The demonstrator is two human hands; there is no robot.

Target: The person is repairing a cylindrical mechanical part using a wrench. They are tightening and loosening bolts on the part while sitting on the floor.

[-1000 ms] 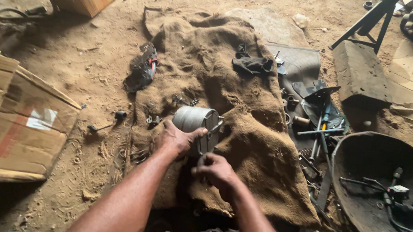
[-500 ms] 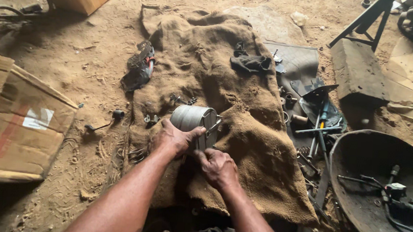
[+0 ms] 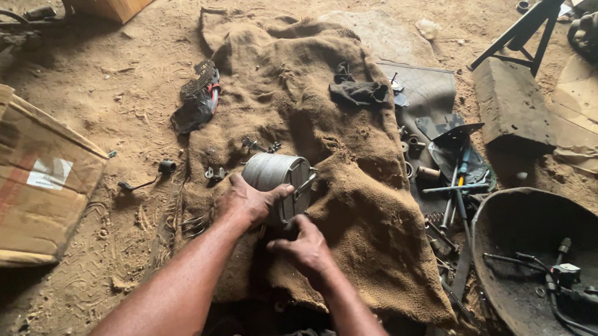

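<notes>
Head view: burlap sack (image 3: 351,213) spread over dirt floor, keeping parts off sand. Metal basin (image 3: 517,223), three o'clock. Grey cylindrical housing (image 3: 274,173), centre; left hand (image 3: 248,203) clasps it steady; right hand (image 3: 304,248) pinches at its lower edge.

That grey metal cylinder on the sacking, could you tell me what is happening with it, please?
A person sits or crouches over a burlap sack spread on the dirt floor. Their left hand cups a ribbed grey metal cylinder, which lies on its side on the sack, while the right hand works at its near end with the fingers. Loose tools lie to the right, next to a dark metal pan holding wired parts. A cardboard box sits on the left.
</notes>
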